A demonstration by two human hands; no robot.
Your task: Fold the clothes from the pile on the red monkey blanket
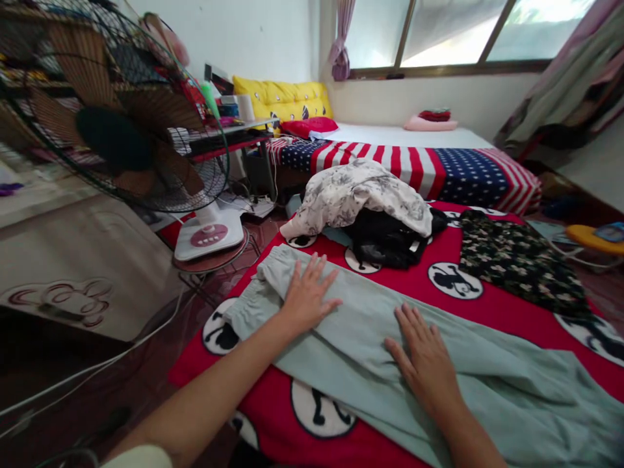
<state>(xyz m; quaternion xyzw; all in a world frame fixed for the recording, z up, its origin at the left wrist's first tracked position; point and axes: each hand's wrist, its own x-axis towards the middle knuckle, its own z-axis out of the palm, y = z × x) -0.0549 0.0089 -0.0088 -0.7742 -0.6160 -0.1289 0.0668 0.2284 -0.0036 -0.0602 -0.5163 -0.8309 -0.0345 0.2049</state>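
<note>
A pair of pale green trousers point(370, 305) lies stretched across a red blanket point(273, 416) with round white cartoon patches. The gathered ends of the legs are at the left, and the rest runs off toward the lower right. My left hand point(308, 296) rests flat on the cloth near those gathered ends, fingers spread. Further right, my right hand point(422, 354) also lies flat on the trousers with its fingers apart. Neither hand grips anything. A few wrinkles show in the fabric between and around the hands.
Behind the trousers is a heap with a white floral garment point(361, 188) over black clothes point(385, 240). A dark floral garment point(521, 260) lies at the right. An electric fan point(207, 234) stands on a stool at the left. A bed point(409, 166) is at the back.
</note>
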